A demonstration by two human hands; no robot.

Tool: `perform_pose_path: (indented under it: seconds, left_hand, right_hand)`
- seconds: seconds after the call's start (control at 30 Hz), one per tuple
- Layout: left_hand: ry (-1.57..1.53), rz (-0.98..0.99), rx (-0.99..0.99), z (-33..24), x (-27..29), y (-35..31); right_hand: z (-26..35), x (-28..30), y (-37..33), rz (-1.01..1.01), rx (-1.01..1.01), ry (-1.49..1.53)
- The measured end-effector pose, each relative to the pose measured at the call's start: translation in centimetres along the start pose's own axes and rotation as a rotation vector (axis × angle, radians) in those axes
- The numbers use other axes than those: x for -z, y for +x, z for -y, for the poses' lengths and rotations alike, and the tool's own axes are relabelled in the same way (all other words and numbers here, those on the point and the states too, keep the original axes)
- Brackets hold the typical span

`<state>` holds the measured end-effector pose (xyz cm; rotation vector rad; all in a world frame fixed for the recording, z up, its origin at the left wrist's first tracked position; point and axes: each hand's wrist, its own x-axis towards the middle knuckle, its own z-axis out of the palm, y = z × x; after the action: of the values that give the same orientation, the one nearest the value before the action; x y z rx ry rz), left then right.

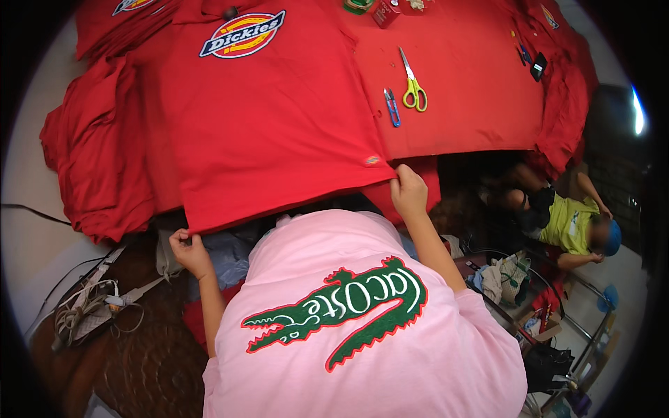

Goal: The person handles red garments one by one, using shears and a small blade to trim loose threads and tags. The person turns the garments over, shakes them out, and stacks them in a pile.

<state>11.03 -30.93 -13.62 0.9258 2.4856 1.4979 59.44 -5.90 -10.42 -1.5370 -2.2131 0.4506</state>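
Observation:
A red T-shirt point(272, 125) with a printed chest emblem lies spread over the table, its bottom hem toward me. My left hand point(191, 252) pinches the hem's left corner just off the table's near edge. At the right corner, close to a small label patch, my right hand point(409, 191) grips the same hem. Between my hands the hem is stretched nearly straight. To the right of the shirt lie yellow-handled scissors point(414, 90) and blue thread snips point(392, 108).
Red garments are heaped at the left point(104, 153) and along the right edge point(566, 104) of the red-covered table point(474, 118). A dark object point(539, 67) lies near the right heap. Tangled cables point(87, 310) sit low at left. Another person point(571, 223) in yellow is at right, beside a cart with cloth.

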Motion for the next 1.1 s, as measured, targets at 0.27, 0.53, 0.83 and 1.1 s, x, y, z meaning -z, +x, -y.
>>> perform_pose_path:
  seconds: [0.27,0.53,0.83,1.1]
  left_hand:
    - [0.019,0.029,0.256,5.0,4.1,-5.5]
    - [-0.119,0.031,0.329,5.5,4.4,-4.5]
    - [-0.119,0.015,0.373,6.3,4.3,-5.1]
    - [-0.084,0.411,0.812,13.9,9.5,-11.1]
  right_hand:
    - [-2.8,0.6,-7.1,0.280,0.012,-0.122]
    - [-2.3,1.0,-6.3,0.205,0.135,-0.116]
    - [-2.5,1.6,-6.2,0.354,0.313,-0.101]
    - [-5.6,-0.2,-9.2,0.794,0.364,0.074]
